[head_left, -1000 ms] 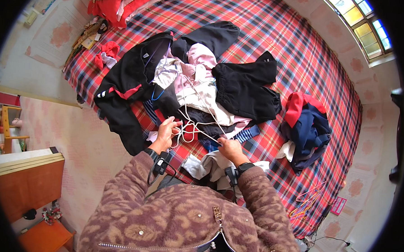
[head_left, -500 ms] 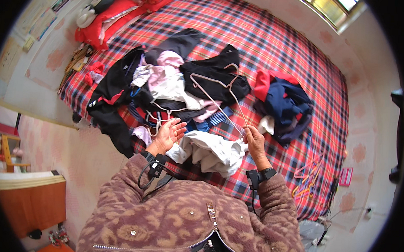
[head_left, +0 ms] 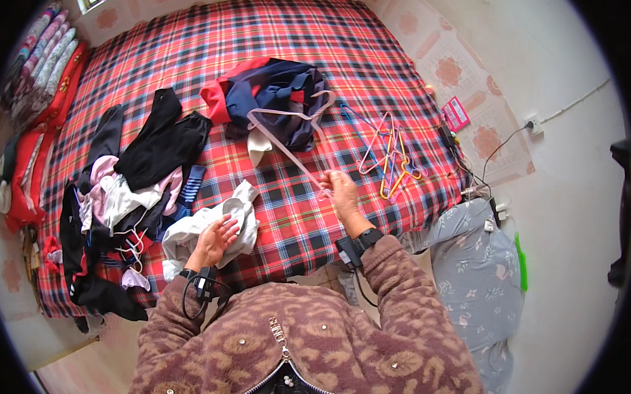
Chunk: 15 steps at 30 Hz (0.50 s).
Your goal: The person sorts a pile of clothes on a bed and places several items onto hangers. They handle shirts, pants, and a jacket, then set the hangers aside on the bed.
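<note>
My right hand (head_left: pixel 342 196) grips one end of a pale pink clothes hanger (head_left: pixel 289 156), raised above the bed with its hook pointing away from me. No garment hangs on it. My left hand (head_left: pixel 216 242) is open, palm turned up and fingers loosely spread, over a crumpled light grey-white garment (head_left: pixel 241 211). Beyond the hanger lies a bundled navy and red garment (head_left: pixel 271 89), partly behind the hanger's bar. Right of it, several pink, blue and yellow hangers (head_left: pixel 387 158) lie in a loose tangle on the bed.
A mixed heap of clothes, with black trousers (head_left: pixel 163 141) on top, covers the left part of the plaid bed (head_left: pixel 322 42). White hangers (head_left: pixel 136 242) stick out of it. Folded bedding (head_left: pixel 54 52) is stacked far left. A grey patterned cloth (head_left: pixel 470 274) hangs beside the bed at right.
My view has swung to the right, bringing the loose hangers nearer the middle. The held hanger has moved right, away from the clothes heap. My left hand stays open.
</note>
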Available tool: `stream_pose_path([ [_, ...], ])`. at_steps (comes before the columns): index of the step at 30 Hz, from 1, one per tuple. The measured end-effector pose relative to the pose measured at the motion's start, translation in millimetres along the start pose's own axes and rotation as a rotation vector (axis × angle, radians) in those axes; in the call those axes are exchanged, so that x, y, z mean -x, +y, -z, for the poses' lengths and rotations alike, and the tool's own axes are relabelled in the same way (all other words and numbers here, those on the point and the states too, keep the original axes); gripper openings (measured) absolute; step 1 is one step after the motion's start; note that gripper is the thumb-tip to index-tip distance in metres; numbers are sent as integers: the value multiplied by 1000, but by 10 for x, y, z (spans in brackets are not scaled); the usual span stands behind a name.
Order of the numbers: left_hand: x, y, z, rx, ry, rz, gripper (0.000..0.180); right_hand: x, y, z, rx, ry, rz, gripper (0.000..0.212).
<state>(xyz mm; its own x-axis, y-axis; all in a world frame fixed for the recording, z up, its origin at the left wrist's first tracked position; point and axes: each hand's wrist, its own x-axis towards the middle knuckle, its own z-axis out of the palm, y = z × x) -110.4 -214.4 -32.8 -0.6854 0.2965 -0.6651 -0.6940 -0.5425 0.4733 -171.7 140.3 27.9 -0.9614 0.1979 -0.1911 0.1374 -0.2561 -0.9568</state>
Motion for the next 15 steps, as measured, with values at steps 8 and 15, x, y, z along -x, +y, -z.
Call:
stream_pose_path([
  [8,-58,-111,-66,-67,96,-5,39,-640,681,1601,522,490,-84,13],
  [15,207,-70,762,71,374,-194,31,-396,1352,846,562,15,-528,23],
])
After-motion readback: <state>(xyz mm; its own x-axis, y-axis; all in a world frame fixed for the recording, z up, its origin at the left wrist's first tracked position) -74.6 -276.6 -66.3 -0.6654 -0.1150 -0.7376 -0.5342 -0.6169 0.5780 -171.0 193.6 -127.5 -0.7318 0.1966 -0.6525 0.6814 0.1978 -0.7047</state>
